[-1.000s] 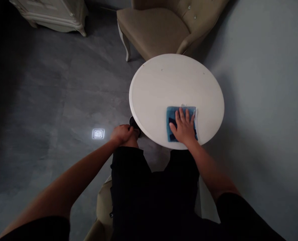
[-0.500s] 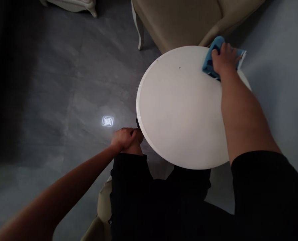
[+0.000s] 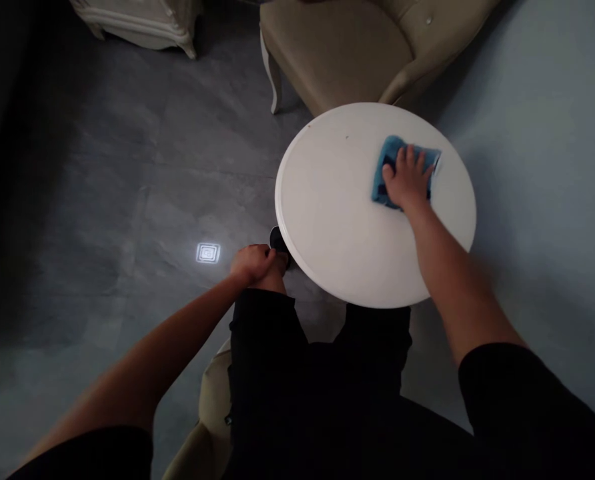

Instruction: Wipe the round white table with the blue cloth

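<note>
My right hand [image 3: 408,175] presses a folded blue cloth [image 3: 385,190] with dark patches and a pale edge onto a round white tabletop [image 3: 327,220]. Its fingers spread over the cloth, with the thumb at the left side. The cloth lies right of the tabletop's middle, inside the rim. My left hand [image 3: 252,262] rests cupped over my bare knee, left of the table and apart from it. Its fingertips are partly hidden, and nothing shows in it. A small dark speck [image 3: 347,137] marks the far part of the tabletop.
A beige upholstered chair [image 3: 327,53] stands close behind the table. Part of another beige seat [image 3: 216,393] shows beside my leg. A pale carved cabinet [image 3: 137,27] is at the far left. A bright square light patch [image 3: 208,253] lies on the grey tiled floor [image 3: 102,220].
My right hand has drawn the cloth from the far right rim leftward and nearer, onto the tabletop. My left hand stays on the knee. The view has shifted slightly.
</note>
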Demonstrator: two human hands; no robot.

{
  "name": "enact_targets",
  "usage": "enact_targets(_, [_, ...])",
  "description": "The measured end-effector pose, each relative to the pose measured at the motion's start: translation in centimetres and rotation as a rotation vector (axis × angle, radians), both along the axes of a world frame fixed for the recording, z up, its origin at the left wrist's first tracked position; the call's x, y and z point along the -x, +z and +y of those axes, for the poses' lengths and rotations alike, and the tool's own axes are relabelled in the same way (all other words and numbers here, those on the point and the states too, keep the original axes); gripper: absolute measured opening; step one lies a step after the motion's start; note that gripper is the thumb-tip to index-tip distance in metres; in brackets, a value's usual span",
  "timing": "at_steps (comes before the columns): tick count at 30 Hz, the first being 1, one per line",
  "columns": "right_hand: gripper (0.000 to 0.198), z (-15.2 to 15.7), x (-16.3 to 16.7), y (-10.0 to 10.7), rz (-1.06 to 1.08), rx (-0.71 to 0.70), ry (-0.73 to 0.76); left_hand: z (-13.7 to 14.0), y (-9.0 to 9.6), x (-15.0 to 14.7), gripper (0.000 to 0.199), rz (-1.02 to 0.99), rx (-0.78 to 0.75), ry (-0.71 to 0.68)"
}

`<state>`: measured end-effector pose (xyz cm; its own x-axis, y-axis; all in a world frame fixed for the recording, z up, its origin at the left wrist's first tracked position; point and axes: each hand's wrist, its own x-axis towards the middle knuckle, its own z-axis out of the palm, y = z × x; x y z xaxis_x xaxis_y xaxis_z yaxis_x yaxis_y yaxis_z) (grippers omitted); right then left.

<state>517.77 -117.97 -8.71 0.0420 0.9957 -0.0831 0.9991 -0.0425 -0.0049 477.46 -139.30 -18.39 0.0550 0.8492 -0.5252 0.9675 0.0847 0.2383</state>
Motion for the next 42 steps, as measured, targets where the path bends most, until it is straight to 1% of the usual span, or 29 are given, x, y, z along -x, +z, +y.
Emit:
enact_targets(6, [0.082, -21.4, 3.8, 0.1, 0.000, 0.032, 0.152, -1.0, 0.8, -0.8, 0.060, -0.012, -0.023, -0.006])
enact_targets(8, [0.085, -27.0, 4.9, 0.1, 0.023, 0.047, 0.183, -1.2, 1.1, -1.1, 0.060, -0.011, -0.018, -0.008])
enact_targets(9, [0.085, -29.0, 5.3, 0.1, 0.038, 0.053, 0.192, -1.2, 1.2, -1.3, 0.060, -0.010, -0.013, -0.008])
enact_targets(10, [0.086, -30.4, 5.5, 0.1, 0.052, 0.061, 0.198, -1.2, 1.4, -1.4, 0.060, -0.009, -0.010, -0.007])
enact_targets(11, [0.086, -31.0, 5.7, 0.1, 0.063, 0.069, 0.204, -1.2, 1.4, -1.5, 0.060, -0.006, -0.010, -0.006])
enact_targets(12, [0.086, -30.9, 5.6, 0.1, 0.069, 0.076, 0.209, -1.1, 1.4, -1.5, 0.060, -0.002, -0.010, -0.006])
enact_targets(13, [0.086, -30.0, 5.4, 0.1, 0.070, 0.080, 0.215, -1.0, 1.4, -1.5, 0.060, 0.003, -0.010, -0.006])
enact_targets(14, [0.086, -28.5, 5.1, 0.1, 0.067, 0.081, 0.218, -1.0, 1.3, -1.5, 0.059, 0.006, -0.010, -0.006])
enact_targets(16, [0.085, -23.7, 4.2, 0.0, 0.049, 0.072, 0.210, -0.8, 1.0, -1.3, 0.059, 0.002, -0.012, -0.011])
enact_targets(18, [0.084, -17.3, 3.1, -0.2, 0.023, 0.051, 0.182, -0.5, 0.6, -0.9, 0.060, -0.013, -0.017, -0.019])
enact_targets(22, [0.080, -2.9, 1.1, -0.4, -0.032, 0.008, 0.116, 0.2, -0.2, -0.4, 0.060, -0.022, -0.017, -0.023])
enact_targets(24, [0.078, 4.0, 0.5, -0.3, -0.060, 0.009, 0.075, 0.7, -0.4, -0.2, 0.059, -0.012, -0.008, -0.011])
enact_targets(26, [0.078, 10.1, 0.1, -0.1, -0.086, 0.024, 0.024, 1.1, -0.6, -0.2, 0.059, -0.008, 0.012, 0.009])
enact_targets(28, [0.081, 15.1, -0.2, -0.1, -0.082, 0.036, -0.033, 1.5, -0.6, -0.1, 0.059, -0.019, 0.028, 0.023])
enact_targets(29, [0.081, 17.1, -0.3, -0.2, -0.068, 0.038, -0.066, 1.6, -0.6, -0.1, 0.059, -0.029, 0.032, 0.027])
enact_targets(31, [0.081, 20.1, -0.6, -0.6, -0.030, 0.040, -0.124, 1.9, -0.5, -0.1, 0.058, -0.046, 0.034, 0.030])
enact_targets(33, [0.081, 21.2, -0.7, -1.0, -0.004, 0.044, -0.145, 1.9, -0.4, -0.1, 0.055, -0.052, 0.038, 0.031])
enact_targets(34, [0.081, 21.1, -0.7, -1.1, -0.001, 0.046, -0.142, 1.9, -0.3, -0.1, 0.054, -0.051, 0.041, 0.030])
enact_targets(36, [0.080, 19.3, -0.4, -1.0, -0.013, 0.025, -0.102, 1.8, -0.1, -0.1, 0.055, -0.040, 0.042, 0.025])
enact_targets(37, [0.079, 17.8, -0.1, -0.8, -0.029, 0.014, -0.073, 1.6, 0.0, -0.2, 0.056, -0.031, 0.042, 0.022])
enact_targets(39, [0.080, 13.7, 0.6, -0.3, -0.064, -0.005, -0.001, 1.3, 0.1, -0.2, 0.058, -0.014, 0.035, 0.010])
enact_targets(42, [0.079, 5.7, 2.0, 0.2, -0.076, 0.008, 0.074, 0.7, 0.2, -0.3, 0.061, 0.000, 0.027, -0.013])
